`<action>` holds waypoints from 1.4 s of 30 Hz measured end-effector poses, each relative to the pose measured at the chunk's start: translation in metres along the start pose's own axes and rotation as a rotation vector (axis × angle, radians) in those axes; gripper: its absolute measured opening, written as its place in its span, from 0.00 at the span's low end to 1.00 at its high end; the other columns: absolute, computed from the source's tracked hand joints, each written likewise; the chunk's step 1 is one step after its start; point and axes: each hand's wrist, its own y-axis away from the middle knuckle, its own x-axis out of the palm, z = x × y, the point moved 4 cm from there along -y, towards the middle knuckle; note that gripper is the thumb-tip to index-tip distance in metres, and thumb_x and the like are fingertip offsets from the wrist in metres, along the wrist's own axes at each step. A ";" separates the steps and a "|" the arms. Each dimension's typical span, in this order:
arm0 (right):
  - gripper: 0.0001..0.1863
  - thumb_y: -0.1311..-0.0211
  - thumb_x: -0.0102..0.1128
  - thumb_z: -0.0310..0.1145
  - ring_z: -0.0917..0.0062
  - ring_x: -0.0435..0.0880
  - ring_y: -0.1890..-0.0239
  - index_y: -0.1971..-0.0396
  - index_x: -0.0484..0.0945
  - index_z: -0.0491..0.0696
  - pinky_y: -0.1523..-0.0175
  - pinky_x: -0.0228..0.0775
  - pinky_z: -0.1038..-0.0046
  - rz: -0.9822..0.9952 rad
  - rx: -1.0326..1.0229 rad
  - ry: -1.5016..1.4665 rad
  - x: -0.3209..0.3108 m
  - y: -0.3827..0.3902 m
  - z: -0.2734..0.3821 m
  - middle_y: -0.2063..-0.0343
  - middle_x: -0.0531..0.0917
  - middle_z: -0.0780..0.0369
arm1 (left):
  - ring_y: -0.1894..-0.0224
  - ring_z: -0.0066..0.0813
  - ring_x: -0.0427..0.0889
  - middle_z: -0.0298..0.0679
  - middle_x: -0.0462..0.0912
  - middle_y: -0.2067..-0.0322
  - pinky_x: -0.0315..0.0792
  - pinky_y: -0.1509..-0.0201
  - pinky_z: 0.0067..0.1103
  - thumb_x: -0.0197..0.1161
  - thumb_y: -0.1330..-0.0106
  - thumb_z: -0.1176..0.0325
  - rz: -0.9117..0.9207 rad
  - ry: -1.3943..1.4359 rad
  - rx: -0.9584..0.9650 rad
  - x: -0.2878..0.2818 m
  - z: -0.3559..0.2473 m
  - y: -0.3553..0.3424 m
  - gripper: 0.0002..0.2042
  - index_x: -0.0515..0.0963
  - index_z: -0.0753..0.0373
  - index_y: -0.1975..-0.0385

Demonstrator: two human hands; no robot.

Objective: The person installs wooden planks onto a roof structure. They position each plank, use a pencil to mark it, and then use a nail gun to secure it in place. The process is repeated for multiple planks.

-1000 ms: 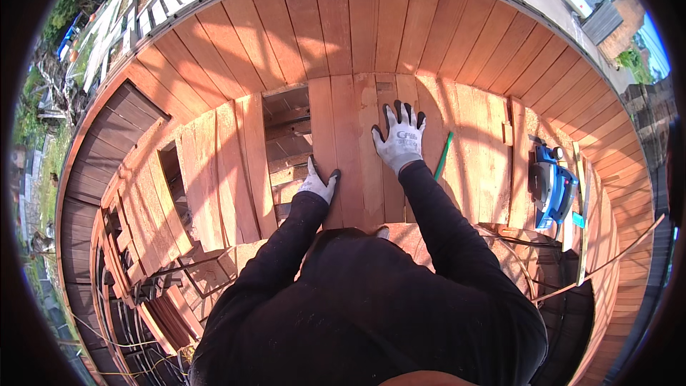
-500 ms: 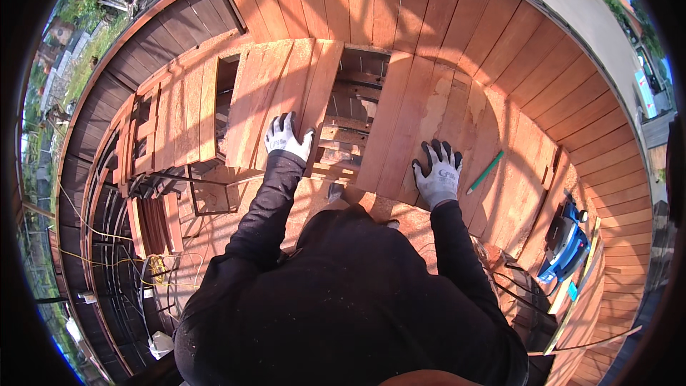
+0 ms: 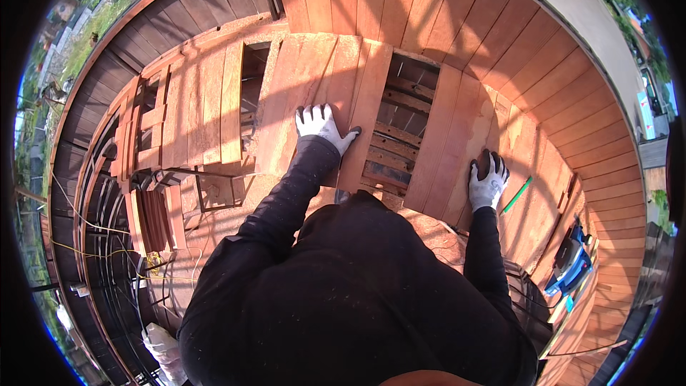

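Observation:
My left hand [image 3: 321, 127], in a white glove with dark fingertips, lies on a row of reddish-brown wooden boards [image 3: 296, 64]. Its fingers point away from me and its thumb reaches sideways onto the end board [image 3: 363, 118]. My right hand [image 3: 489, 187], gloved alike, rests with fingers spread on another row of boards [image 3: 437, 150]. Between the two rows is an open gap, where perforated slats [image 3: 395, 132] show lower down. Just right of my right hand lies a green pencil [image 3: 517, 195]. Neither hand is wrapped around anything.
A blue power tool [image 3: 572, 264] sits at the right. Further boards [image 3: 200, 114] lie at the left, past a narrower gap. A stack of strips [image 3: 153, 220] and a yellow cord [image 3: 152, 263] are at lower left. A curved plank wall [image 3: 429, 0] runs along the far side.
The view has turned left, so boards, gap and pencil appear farther right. Both hands stay on the boards; the right hand now appears closer to the pencil.

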 end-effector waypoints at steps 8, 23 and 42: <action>0.30 0.42 0.63 0.43 0.61 0.65 0.34 0.39 0.72 0.52 0.28 0.50 0.57 -0.056 -0.009 -0.010 -0.002 0.000 0.009 0.39 0.73 0.57 | 0.40 0.50 0.73 0.55 0.73 0.43 0.61 0.35 0.46 0.68 0.47 0.42 0.178 0.117 -0.132 -0.007 0.015 -0.034 0.48 0.56 0.61 0.30; 0.28 0.42 0.64 0.43 0.60 0.65 0.35 0.43 0.73 0.49 0.29 0.51 0.58 -0.042 0.044 -0.008 -0.009 -0.001 0.016 0.40 0.72 0.57 | 0.66 0.29 0.81 0.38 0.81 0.68 0.75 0.62 0.24 0.58 0.30 0.49 -0.071 1.354 -0.135 -0.023 0.111 -0.039 0.23 0.74 0.66 0.51; 0.29 0.43 0.64 0.45 0.62 0.65 0.35 0.42 0.74 0.50 0.29 0.50 0.58 -0.057 0.084 -0.046 -0.006 -0.002 0.007 0.41 0.73 0.58 | 0.59 0.54 0.83 0.56 0.82 0.64 0.76 0.55 0.35 0.61 0.34 0.59 0.340 1.039 -0.050 0.105 -0.108 -0.030 0.19 0.71 0.70 0.55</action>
